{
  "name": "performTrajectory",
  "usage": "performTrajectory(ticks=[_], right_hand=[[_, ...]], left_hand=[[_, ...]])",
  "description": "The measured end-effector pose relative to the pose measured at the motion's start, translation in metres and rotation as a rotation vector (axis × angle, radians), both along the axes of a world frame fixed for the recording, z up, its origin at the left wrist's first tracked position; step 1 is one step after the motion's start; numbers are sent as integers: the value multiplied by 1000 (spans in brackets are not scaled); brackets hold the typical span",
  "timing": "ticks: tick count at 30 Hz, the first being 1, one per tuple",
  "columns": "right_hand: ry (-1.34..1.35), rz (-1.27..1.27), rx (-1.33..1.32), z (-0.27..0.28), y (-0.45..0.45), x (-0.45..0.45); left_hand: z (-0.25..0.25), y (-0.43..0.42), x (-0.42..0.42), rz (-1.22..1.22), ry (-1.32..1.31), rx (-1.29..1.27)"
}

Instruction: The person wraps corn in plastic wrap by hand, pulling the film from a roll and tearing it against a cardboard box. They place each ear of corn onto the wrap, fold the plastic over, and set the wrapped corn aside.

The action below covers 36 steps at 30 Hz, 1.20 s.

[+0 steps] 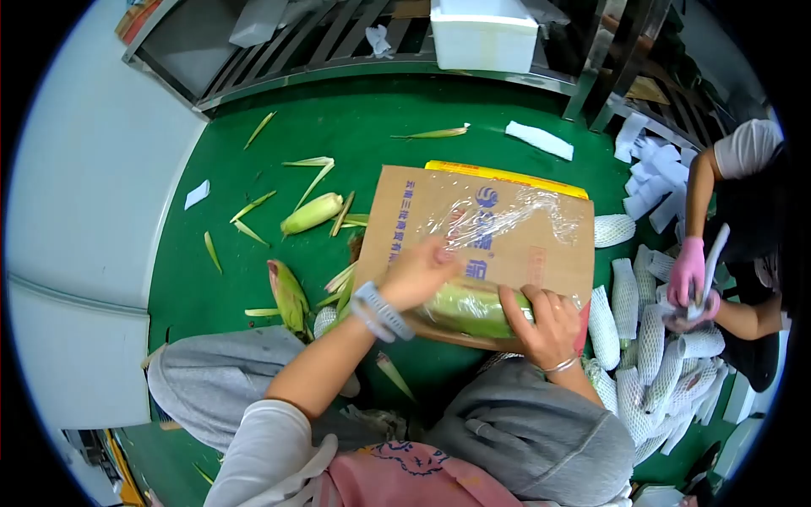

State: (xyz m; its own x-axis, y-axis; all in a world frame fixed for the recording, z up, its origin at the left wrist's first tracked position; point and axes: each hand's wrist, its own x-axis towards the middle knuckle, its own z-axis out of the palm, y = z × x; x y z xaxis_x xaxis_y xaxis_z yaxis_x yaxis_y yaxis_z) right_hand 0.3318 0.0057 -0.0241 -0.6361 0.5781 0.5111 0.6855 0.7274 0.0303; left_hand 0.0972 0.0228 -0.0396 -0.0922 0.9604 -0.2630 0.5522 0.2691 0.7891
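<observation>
On my lap a cardboard box (405,198) with printed lettering serves as a flat surface. Green ears of corn (477,314) under shiny clear film lie along its near edge; I cannot tell how many there are. My right hand (545,325) grips their right end, fingers over the top. Above the left end, my left hand (422,270) is blurred, its fingers curled in, and what they hold is hidden. Crumpled clear plastic film (498,221) spreads over the box beyond both hands.
Corn in husk (289,296) and a partly peeled ear (312,214) lie on the green floor among husk scraps. At right are several white foam net sleeves (625,300). A co-worker's pink-gloved hands (688,275) hold a white sleeve. A metal rack (380,72) bears a white foam box (483,42).
</observation>
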Motion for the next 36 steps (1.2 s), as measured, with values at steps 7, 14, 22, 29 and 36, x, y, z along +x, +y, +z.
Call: performTrajectory(ticks=[7, 14, 22, 29, 36], right_hand=[[463, -474, -209, -36, -33, 68], [298, -1090, -380, -69, -90, 156], [290, -778, -362, -34, 13, 84], [99, -817, -990, -41, 134, 60], [1158, -171, -1786, -55, 85, 102]], left_hand=[[-39, 63, -88, 105, -814, 123], [-197, 87, -311, 204, 937, -31], [-166, 76, -261, 289, 889, -325], [-34, 89, -173, 98, 275, 590], [9, 134, 20, -486, 273, 732]])
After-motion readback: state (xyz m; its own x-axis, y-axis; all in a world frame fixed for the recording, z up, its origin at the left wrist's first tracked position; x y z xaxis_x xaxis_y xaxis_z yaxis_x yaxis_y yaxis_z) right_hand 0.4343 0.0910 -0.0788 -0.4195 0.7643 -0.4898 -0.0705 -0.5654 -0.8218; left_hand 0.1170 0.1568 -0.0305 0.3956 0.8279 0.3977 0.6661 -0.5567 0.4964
